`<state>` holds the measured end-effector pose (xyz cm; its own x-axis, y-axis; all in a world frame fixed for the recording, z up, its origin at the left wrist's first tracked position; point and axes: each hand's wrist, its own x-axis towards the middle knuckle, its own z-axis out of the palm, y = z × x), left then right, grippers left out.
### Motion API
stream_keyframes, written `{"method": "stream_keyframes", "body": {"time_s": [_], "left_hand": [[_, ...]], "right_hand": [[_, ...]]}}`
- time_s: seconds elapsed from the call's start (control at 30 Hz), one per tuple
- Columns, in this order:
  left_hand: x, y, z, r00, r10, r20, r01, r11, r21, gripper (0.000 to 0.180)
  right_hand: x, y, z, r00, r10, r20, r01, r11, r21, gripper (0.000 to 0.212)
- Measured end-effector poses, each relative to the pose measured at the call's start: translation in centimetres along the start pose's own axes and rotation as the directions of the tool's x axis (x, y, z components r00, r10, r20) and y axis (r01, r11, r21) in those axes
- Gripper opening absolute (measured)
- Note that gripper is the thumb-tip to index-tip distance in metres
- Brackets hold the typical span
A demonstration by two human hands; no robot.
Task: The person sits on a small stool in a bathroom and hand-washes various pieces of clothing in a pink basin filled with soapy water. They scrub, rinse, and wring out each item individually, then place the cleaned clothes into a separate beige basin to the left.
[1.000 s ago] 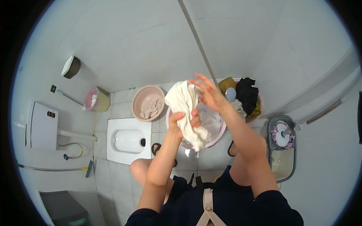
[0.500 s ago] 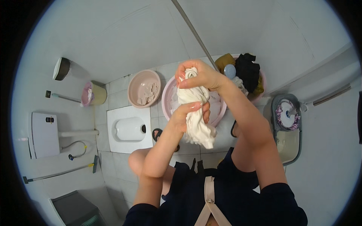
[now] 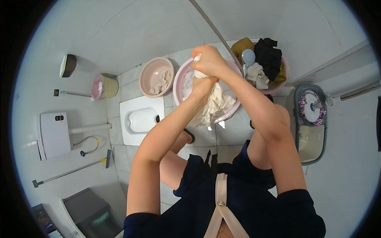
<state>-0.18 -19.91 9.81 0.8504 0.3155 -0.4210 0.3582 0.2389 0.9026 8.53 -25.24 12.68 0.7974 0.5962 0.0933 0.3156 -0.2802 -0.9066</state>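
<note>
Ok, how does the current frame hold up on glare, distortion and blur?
Head view: small bright glare on the floor tiles just below the large pink basin; head view: fisheye rim, dark corners with a bluish fringe; head view: left hand, right hand and white cloth readable, with no heavy blur.

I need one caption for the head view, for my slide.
Left grip and right grip clench a white cloth over a pink basin.

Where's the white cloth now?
In the head view, the white cloth is upper centre, in the left hand and right hand, over the middle pink basin.
</note>
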Motion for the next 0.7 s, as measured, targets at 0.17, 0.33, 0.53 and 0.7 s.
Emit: {"method": "stream_keyframes", "body": {"time_s": [0.17,0.33,0.53,0.7], "left_hand": [[1.3,-1.2,-0.6,0.975,0.096,-0.202,-0.080,0.993,0.085,0.039],[-0.2,3.8,-3.7,0.988,0.151,-0.012,-0.151,0.982,-0.115,0.045],[-1.1,7.7,-4.3,0.982,0.119,0.147,-0.107,0.991,-0.085,0.080],[-2.9,4.8,-7.9,0.995,0.013,0.102,0.024,0.935,-0.354,0.083]], "right_hand": [[-0.3,0.3,0.8,0.998,-0.029,-0.056,0.027,0.999,-0.033,0.038],[-1.7,0.7,-0.8,0.986,0.152,0.063,-0.153,0.702,0.696,0.101],[-4.0,-1.0,1.6,0.951,0.009,0.309,-0.260,0.565,0.783,0.068],[-3.5,-1.0,1.4,0.990,0.051,0.132,-0.142,0.280,0.949,0.033]]}}
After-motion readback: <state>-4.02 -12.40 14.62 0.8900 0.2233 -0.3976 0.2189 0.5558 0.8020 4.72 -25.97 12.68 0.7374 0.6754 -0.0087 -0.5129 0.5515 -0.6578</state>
